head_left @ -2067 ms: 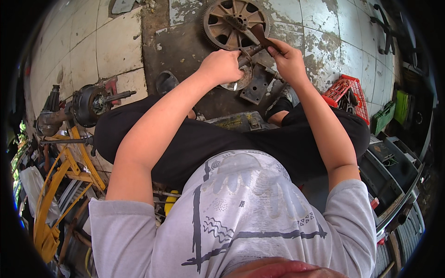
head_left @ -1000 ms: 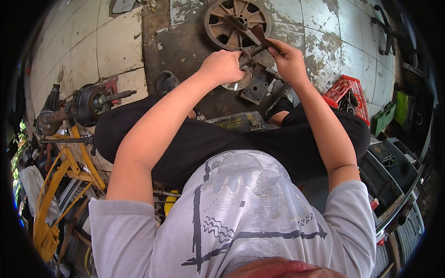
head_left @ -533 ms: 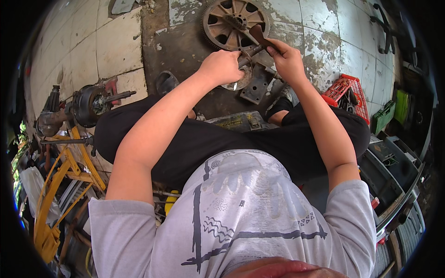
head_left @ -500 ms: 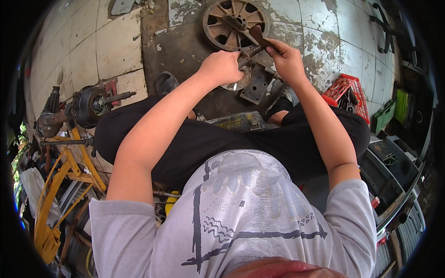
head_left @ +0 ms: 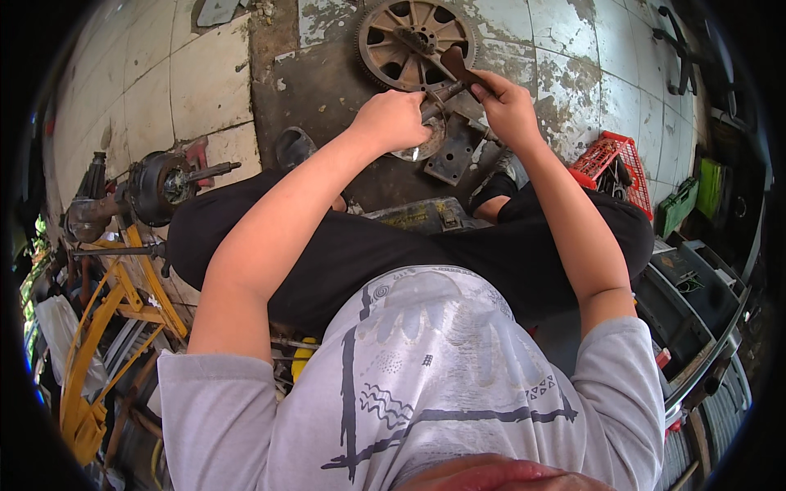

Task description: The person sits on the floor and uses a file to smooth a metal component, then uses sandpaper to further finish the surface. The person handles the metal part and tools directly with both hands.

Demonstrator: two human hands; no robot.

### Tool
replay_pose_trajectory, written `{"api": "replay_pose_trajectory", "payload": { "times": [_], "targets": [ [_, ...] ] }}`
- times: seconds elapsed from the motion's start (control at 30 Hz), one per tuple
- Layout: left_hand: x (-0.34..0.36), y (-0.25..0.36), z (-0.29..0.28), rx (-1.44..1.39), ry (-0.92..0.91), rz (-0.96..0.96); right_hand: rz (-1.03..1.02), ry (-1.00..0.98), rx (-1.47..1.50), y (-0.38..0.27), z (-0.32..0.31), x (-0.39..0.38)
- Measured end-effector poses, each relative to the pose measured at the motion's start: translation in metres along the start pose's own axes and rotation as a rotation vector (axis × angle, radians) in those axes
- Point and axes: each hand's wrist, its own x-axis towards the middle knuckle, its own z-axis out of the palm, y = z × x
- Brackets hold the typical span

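Observation:
My left hand [head_left: 391, 121] is closed round one end of a metal shaft [head_left: 449, 92], which has a round flange near the fingers. With thumb and fingers, my right hand [head_left: 509, 109] pinches a brown strip [head_left: 456, 64] that looks like sandpaper. The strip lies over the far end of the shaft and one end of it sticks up. Below the hands a round metal disc [head_left: 409, 154] shows in part. Beside it is a thick metal block with holes [head_left: 449, 155]. My palms and the inner fingers of the left hand are hidden.
A large toothed flywheel [head_left: 416, 41] lies on the worn floor ahead. To the left stand a greasy axle assembly [head_left: 151, 190] and a yellow metal frame [head_left: 135, 286]. On the right are a red crate [head_left: 616, 164] of tools and a grey toolbox [head_left: 675, 315]. A dark case [head_left: 417, 214] sits between my legs.

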Motion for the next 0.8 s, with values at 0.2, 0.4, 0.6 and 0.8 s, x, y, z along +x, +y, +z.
{"api": "replay_pose_trajectory", "payload": {
  "times": [0.2,0.4,0.6,0.8],
  "targets": [
    [-0.001,0.0,-0.001,0.0,-0.004,-0.004,-0.13,0.063,0.046,-0.004,0.002,-0.004],
    [0.0,-0.001,-0.001,0.015,0.017,-0.006,-0.049,0.008,0.024,-0.015,-0.003,-0.001],
    [-0.001,0.004,-0.005,0.001,-0.009,-0.011,-0.081,0.026,0.0,-0.015,-0.002,-0.002],
    [0.001,-0.001,0.0,0.006,0.002,0.01,-0.023,0.007,-0.037,-0.007,-0.002,-0.002]
  ]
}}
